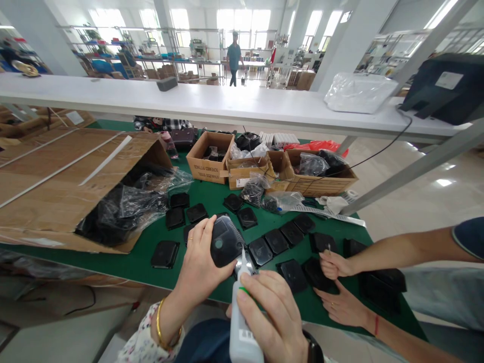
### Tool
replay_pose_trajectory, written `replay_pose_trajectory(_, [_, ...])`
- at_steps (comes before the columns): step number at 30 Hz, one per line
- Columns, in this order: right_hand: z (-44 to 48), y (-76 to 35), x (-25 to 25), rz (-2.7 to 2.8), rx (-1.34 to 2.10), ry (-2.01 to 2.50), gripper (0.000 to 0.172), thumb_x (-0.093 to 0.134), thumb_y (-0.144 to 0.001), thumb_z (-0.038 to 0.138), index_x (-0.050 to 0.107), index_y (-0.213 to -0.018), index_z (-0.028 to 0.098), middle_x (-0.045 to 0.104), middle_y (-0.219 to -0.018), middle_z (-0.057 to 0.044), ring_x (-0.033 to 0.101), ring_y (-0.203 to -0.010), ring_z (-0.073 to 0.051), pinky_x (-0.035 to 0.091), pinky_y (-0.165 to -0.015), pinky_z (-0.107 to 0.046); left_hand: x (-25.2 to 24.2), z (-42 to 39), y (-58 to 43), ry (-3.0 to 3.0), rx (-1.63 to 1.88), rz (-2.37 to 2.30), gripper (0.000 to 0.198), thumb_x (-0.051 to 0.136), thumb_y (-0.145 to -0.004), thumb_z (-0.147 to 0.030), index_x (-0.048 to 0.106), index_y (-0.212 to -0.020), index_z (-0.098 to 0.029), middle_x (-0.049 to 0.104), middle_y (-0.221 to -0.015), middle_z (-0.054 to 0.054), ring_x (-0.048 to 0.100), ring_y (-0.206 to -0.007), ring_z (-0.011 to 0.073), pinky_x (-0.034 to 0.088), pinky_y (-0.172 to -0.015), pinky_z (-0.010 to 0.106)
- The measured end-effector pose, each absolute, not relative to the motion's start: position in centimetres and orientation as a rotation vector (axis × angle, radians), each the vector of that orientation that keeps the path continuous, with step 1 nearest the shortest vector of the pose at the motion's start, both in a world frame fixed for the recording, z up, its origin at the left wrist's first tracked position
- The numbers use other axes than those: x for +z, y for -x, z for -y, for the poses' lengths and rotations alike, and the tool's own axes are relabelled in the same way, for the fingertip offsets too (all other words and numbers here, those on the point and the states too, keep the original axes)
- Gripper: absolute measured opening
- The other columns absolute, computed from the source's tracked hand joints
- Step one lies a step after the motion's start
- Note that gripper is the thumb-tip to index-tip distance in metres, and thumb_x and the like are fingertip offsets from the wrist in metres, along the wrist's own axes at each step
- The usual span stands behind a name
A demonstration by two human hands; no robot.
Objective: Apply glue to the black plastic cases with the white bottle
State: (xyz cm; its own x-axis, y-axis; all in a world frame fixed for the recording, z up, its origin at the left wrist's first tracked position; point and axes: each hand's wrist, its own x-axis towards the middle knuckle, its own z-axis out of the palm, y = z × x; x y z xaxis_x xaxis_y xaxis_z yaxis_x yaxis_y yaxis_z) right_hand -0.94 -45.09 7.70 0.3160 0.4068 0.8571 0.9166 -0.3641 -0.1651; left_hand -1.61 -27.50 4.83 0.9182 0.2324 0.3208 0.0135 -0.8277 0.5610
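Observation:
My left hand (200,262) grips a black square plastic housing (226,239) by its left side and lower edge, tilted up above the table. In my right hand (270,312) is a white squeeze bottle (242,322) with a thin nozzle, its fingers wrapped round the body. The nozzle tip (243,248) meets or nearly meets the housing's lower right corner; whether liquid comes out is too small to tell. Just beyond the housing, a row of similar black housings (276,241) runs to the right on the green table.
At the right, a co-worker's hands (340,297) work over another black housing (317,275). A large carton (56,186) with plastic wrap lies at the left. Small cardboard boxes (209,169) of bagged parts line the back, beneath a white shelf (212,98). A person (234,55) stands far off.

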Motion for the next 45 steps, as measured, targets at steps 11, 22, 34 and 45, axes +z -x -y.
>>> replay_pose_trajectory(11, [46.4,0.5,7.3,0.952,-0.788,1.722,0.039,0.069,-0.081,0.01,0.056,-0.117,0.015,0.069,-0.103,-0.011,0.066,-0.096,-0.024,0.061,-0.079,-0.042,5.4,27.4,1.8,-2.325,0.384,-0.184,0.08,0.071,-0.067,-0.027,0.033,-0.137,-0.021,0.041,-0.136,0.012,0.039,-0.128,0.0305,0.033,-0.109,0.052])
replay_pose_trajectory(22, [46.0,0.2,7.5,0.54,-0.543,1.568,0.023,0.067,-0.086,0.025,0.061,-0.106,0.018,0.068,-0.095,-0.01,0.063,-0.09,-0.026,0.053,-0.074,-0.041,5.0,27.2,1.9,-2.349,0.365,-0.167,0.083,0.071,-0.069,-0.026,0.029,-0.139,-0.022,0.038,-0.139,0.012,0.036,-0.131,0.0297,0.031,-0.111,0.052])
replay_pose_trajectory(34, [45.8,-0.2,6.6,0.445,-0.6,1.498,0.026,0.069,-0.084,0.022,0.062,-0.108,0.017,0.067,-0.098,-0.01,0.061,-0.093,-0.026,0.051,-0.079,-0.042,4.9,27.2,1.5,-2.352,0.296,-0.123,0.085,0.072,-0.068,-0.025,0.027,-0.141,-0.022,0.035,-0.141,0.012,0.034,-0.132,0.0286,0.03,-0.112,0.051])
replay_pose_trajectory(45, [47.4,-3.7,7.8,0.39,-0.072,1.449,0.023,0.074,-0.079,0.03,0.068,-0.099,0.021,0.07,-0.092,-0.007,0.066,-0.084,-0.021,0.054,-0.07,-0.03,3.8,26.5,1.5,-2.427,0.243,-0.01,0.093,0.073,-0.066,-0.028,0.023,-0.143,-0.025,0.034,-0.141,0.01,0.033,-0.132,0.0278,0.03,-0.113,0.046])
